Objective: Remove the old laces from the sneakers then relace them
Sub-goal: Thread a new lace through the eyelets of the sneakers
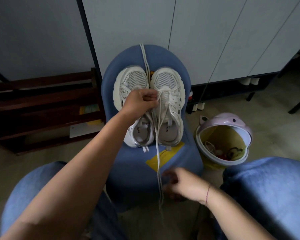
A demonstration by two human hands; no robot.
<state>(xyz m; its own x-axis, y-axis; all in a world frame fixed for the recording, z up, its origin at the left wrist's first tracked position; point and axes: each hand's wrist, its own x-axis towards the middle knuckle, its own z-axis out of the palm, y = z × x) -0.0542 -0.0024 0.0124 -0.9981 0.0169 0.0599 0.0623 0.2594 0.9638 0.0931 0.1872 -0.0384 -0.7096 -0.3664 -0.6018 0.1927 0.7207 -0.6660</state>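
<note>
1. The two white sneakers (166, 80) stand side by side on a blue chair (128, 170).
2. The left hand (140, 101) is over them, and its curled fingers pinch the lace (157, 149) at the sneaker on the right.
3. The lace hangs down past the front of the chair.
4. The right hand (178, 184) is blurred just beside the lower lace; I cannot tell if it grips.

Two sneakers (149, 108) sat side by side on a chair (189, 163); a bin (223, 139) stood on the floor right of it.
</note>
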